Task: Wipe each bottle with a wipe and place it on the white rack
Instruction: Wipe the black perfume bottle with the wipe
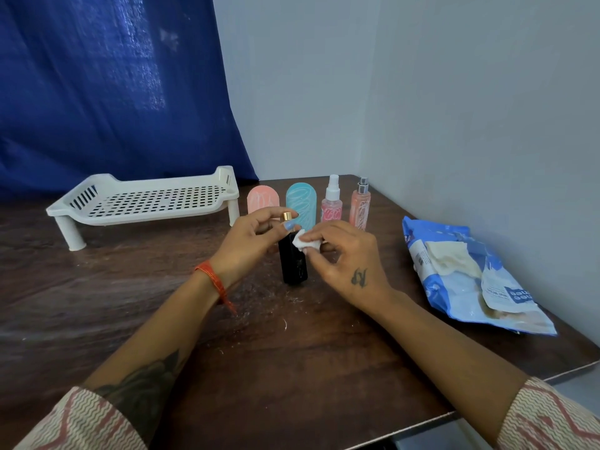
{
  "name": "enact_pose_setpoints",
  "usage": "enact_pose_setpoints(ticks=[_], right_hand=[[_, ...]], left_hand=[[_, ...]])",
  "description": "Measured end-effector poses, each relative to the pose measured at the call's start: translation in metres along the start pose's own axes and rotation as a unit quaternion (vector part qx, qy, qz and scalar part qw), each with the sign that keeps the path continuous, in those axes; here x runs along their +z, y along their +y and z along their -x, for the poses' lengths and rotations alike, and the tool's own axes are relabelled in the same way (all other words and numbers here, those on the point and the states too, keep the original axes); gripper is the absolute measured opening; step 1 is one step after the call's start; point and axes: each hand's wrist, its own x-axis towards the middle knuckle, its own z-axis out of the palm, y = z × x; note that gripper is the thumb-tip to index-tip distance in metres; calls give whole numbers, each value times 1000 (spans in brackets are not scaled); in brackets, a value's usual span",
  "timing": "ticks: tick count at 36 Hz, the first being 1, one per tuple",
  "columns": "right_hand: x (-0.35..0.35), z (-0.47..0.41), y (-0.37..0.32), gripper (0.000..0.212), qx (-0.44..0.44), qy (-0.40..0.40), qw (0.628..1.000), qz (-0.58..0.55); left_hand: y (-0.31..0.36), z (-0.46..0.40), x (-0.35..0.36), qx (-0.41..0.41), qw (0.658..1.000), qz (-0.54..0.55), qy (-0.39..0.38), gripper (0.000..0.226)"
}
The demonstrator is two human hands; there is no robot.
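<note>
Both forearms reaching forward from patterned sleeves, converging at centre. Left hand (250,241) raised, wrist banded with an orange thread, fingers (285,213) curled around the top of the black bottle (293,264). Right hand (344,258) palm down, tattoo on its back, fingertips pinching the white wipe (304,243) against the bottle's shoulder.

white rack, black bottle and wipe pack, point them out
white rack (146,203), head view, on its perforated deck
black bottle (293,266), head view, on its lower body
wipe pack (467,287), head view, on its blue wrapper
</note>
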Motion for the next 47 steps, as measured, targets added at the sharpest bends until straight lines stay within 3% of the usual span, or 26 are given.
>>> enact_pose_setpoints(ticks=[8,14,22,31,38,42,47], right_hand=[[-1,1,-2,13,-17,-36,998,-40],[0,1,2,12,17,-28,999,-8],[-1,0,-2,16,-19,-26,999,-35],[0,3,2,13,23,-34,999,-18],[-1,1,-2,14,-16,-30,999,-39],[-2,3,-1,12,-2,-62,996,-58],[-1,3,1,12,18,-42,998,-31]], left_hand=[[1,0,0,2,1000,-7,-3,19],[1,0,-1,4,1000,-5,-1,18],[1,0,1,13,1000,0,-1,18],[1,0,1,15,1000,-7,1,17],[1,0,1,11,1000,-3,-1,18],[1,0,0,6,1000,-8,-1,18],[0,0,0,1,1000,-5,3,18]])
